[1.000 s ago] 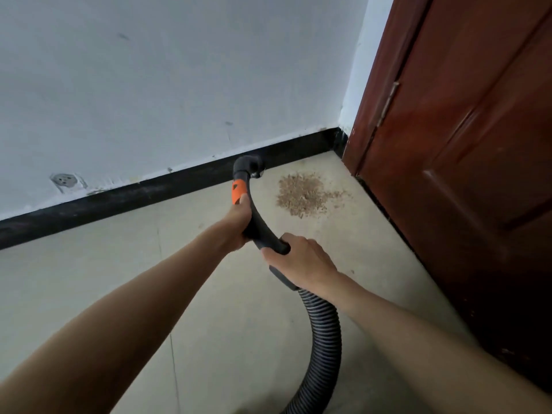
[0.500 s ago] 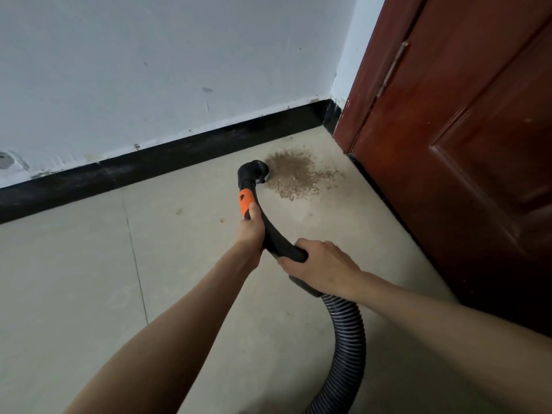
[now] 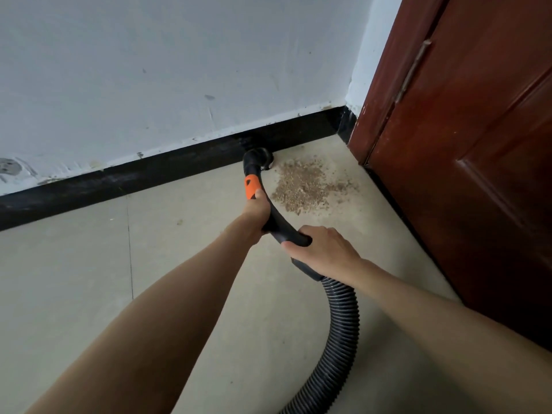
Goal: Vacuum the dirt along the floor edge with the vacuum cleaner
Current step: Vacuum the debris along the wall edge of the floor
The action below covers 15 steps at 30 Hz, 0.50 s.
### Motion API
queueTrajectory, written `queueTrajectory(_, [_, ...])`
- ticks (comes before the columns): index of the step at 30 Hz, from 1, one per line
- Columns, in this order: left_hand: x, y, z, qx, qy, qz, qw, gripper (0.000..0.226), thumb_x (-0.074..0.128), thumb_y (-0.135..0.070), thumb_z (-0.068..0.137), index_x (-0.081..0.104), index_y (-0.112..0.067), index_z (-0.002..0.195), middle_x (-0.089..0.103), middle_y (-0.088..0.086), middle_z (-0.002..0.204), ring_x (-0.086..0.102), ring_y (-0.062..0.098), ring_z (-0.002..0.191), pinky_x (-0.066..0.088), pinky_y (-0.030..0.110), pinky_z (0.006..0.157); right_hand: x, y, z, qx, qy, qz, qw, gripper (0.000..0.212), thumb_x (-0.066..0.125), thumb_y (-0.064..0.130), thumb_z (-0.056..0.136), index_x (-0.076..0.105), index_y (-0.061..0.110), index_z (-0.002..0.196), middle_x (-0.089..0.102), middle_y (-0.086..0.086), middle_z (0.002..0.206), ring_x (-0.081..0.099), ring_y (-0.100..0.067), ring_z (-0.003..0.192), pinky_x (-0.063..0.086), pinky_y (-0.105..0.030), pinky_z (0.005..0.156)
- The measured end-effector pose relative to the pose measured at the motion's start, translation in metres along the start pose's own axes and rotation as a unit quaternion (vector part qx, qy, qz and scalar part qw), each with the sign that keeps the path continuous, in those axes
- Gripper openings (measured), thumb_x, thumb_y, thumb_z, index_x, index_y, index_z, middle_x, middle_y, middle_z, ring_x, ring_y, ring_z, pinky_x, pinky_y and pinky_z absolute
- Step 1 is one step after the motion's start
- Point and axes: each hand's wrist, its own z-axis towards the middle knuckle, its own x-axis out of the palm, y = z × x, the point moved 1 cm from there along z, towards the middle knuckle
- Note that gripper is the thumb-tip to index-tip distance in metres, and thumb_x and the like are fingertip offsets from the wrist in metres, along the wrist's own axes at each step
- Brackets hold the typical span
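Note:
A patch of brown dirt (image 3: 303,185) lies on the beige floor near the corner, between the black skirting board and the door. The vacuum's black curved handle tube (image 3: 279,225) carries an orange band (image 3: 251,186) and ends in a black nozzle (image 3: 257,158) that sits at the skirting board, just left of the dirt. My left hand (image 3: 257,211) grips the tube right below the orange band. My right hand (image 3: 325,251) grips the tube's rear end, where the ribbed black hose (image 3: 337,348) begins and curves down out of view.
A white wall with a black skirting board (image 3: 167,171) runs across the back. A dark red wooden door (image 3: 478,174) and its frame close off the right side. A wall socket (image 3: 10,167) sits low at far left. Tiled floor stretches to the left.
The nozzle has moved away from me, from the open floor beside the dirt up to the skirting board. Both hands keep their grip on the tube.

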Motion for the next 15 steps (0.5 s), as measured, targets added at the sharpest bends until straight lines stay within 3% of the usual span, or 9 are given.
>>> queueTrajectory(6, [0.030, 0.007, 0.016, 0.067, -0.032, 0.123, 0.990, 0.055, 0.024, -0.041, 0.102, 0.041, -0.001, 0.136, 0.050, 0.018, 0.130, 0.051, 0.031, 0.114, 0.043, 0.043, 0.101, 0.011, -0.033, 0.005, -0.004, -0.042, 0.051, 0.998, 0.041, 0.054, 0.059, 0.085, 0.044, 0.023, 0.069, 0.057, 0.003, 0.067, 0.058, -0.021, 0.066, 0.035, -0.031, 0.052])
queueTrajectory(11, [0.048, 0.018, 0.025, 0.115, -0.047, 0.157, 0.980, 0.058, 0.023, -0.043, 0.102, 0.043, 0.002, 0.133, 0.053, 0.020, 0.126, 0.053, 0.033, 0.112, 0.045, 0.042, 0.100, 0.014, -0.049, 0.008, 0.002, -0.066, 0.034, 0.997, 0.040, 0.053, 0.058, 0.086, 0.041, 0.023, 0.071, 0.048, 0.007, 0.062, 0.048, -0.025, 0.066, 0.031, -0.034, 0.055])
queueTrajectory(15, [0.060, 0.013, 0.029, 0.126, -0.041, 0.176, 0.975, 0.060, 0.023, -0.044, 0.101, 0.039, 0.002, 0.137, 0.052, 0.015, 0.119, 0.053, 0.030, 0.110, 0.045, 0.038, 0.096, 0.015, -0.055, 0.012, 0.011, -0.088, 0.056, 0.995, 0.040, 0.051, 0.058, 0.086, 0.039, 0.023, 0.070, 0.050, 0.006, 0.064, 0.050, -0.026, 0.066, 0.031, -0.033, 0.056])
